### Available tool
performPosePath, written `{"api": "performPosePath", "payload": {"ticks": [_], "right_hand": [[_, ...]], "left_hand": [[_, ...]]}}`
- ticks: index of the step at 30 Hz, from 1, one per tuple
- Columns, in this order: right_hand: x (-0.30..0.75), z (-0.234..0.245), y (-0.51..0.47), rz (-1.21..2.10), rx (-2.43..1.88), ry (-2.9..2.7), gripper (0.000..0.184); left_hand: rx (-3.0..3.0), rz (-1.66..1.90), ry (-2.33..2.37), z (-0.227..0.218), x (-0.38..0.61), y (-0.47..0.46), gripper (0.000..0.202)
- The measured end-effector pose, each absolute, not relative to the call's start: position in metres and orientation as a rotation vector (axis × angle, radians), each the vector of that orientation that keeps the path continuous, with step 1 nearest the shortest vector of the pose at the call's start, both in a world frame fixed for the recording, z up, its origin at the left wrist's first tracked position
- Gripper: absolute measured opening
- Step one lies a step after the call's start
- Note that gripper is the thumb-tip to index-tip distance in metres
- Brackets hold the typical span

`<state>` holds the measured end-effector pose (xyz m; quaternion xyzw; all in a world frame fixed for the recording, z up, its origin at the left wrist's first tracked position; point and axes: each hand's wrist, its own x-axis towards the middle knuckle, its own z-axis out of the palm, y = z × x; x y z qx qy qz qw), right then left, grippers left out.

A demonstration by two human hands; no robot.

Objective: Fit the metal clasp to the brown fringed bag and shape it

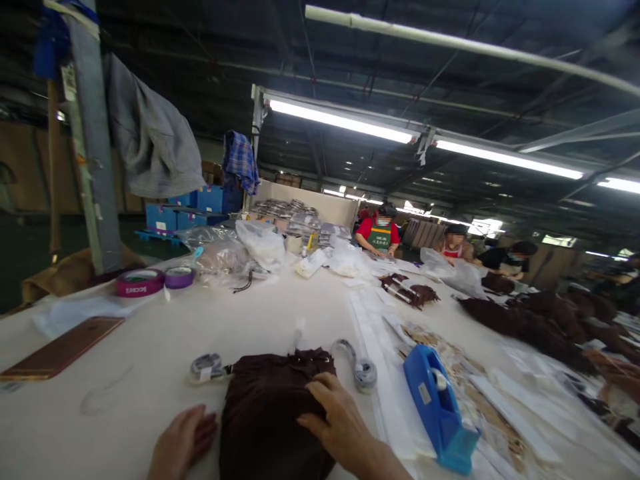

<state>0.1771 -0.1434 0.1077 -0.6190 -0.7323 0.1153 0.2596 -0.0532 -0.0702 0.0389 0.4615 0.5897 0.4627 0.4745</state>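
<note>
A dark brown gathered fabric piece [273, 407] lies on the table in front of me, ruffled along its far edge. My right hand [340, 417] rests on its right side, thumb and fingers apart and pressing on the cloth. Just left of the fabric, my left hand [183, 440] hovers near the tabletop with loosely bent fingers and nothing visible in it. A coiled grey strap [207, 367] sits at the far left corner of the fabric. Another rolled grey strap [365, 375] lies off its far right corner, its loose end curving back.
To the right stands a blue tape dispenser [440, 407]. A phone [63, 350] and tape rolls [141, 283] lie at left. Plastic bags [263, 245] and a brown bundle [409, 291] are farther back. A person in a green apron [379, 237] works across the table.
</note>
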Motion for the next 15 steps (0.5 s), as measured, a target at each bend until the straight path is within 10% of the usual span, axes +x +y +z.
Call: {"api": "performPosePath", "payload": {"ticks": [6, 15], "right_hand": [[0.179, 0.113, -0.121, 0.384, -1.524, -2.278, 0.046], [0.245, 0.133, -0.158, 0.550, -2.190, -2.100, 0.059]], "left_hand": [[2.216, 0.622, 0.948, 0.110, -0.035, -0.069, 0.061], [2.625, 0.221, 0.959, 0.118, -0.025, -0.061, 0.018]]}}
